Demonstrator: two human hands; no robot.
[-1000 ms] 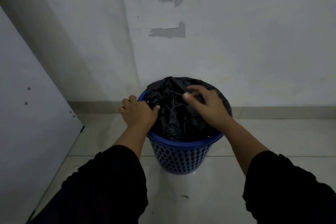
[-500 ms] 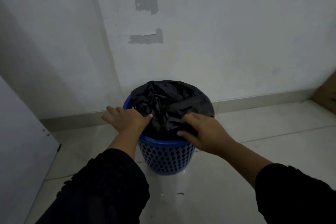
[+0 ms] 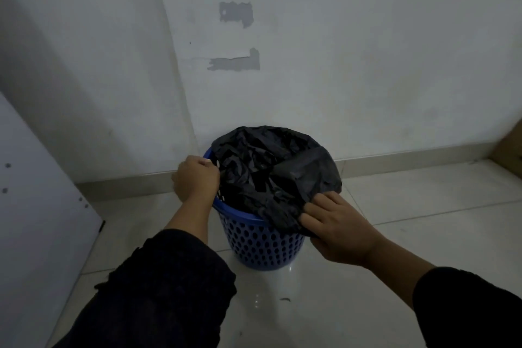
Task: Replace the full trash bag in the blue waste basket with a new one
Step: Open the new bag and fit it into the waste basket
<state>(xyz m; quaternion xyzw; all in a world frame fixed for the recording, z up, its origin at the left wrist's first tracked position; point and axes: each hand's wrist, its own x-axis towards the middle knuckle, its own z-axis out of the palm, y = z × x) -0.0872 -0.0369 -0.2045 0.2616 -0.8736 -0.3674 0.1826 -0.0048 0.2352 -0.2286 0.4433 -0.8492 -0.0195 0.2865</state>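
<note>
A white panel (image 3: pixel 36 206) leans at the far left. The left hand (image 3: pixel 196 179) sits on the left rim of the basket (image 3: pixel 254 246), fingers curled shut at the bag's edge there; whether they pinch film or only steady the rim cannot be told. The basket stands upright on the floor (image 3: pixel 310 305) by the wall (image 3: pixel 367 65), its long axis vertical. The bag (image 3: pixel 271 175) is inside it, crumpled black film heaped in the mouth, its far and right edges folded over the rim while the near-left rim shows bare blue. The right hand (image 3: pixel 337 227) is at the near-right rim, fingers (image 3: pixel 312 210) on top and thumb beneath, pinching the bag's hanging fold. A box corner (image 3: pixel 508 147) shows at the far right.

The bag lies between the two hands, up and left of the right fingers, which are nearer the loose edge. Judging by this, the film has to be drawn along the rim between the hands
</note>
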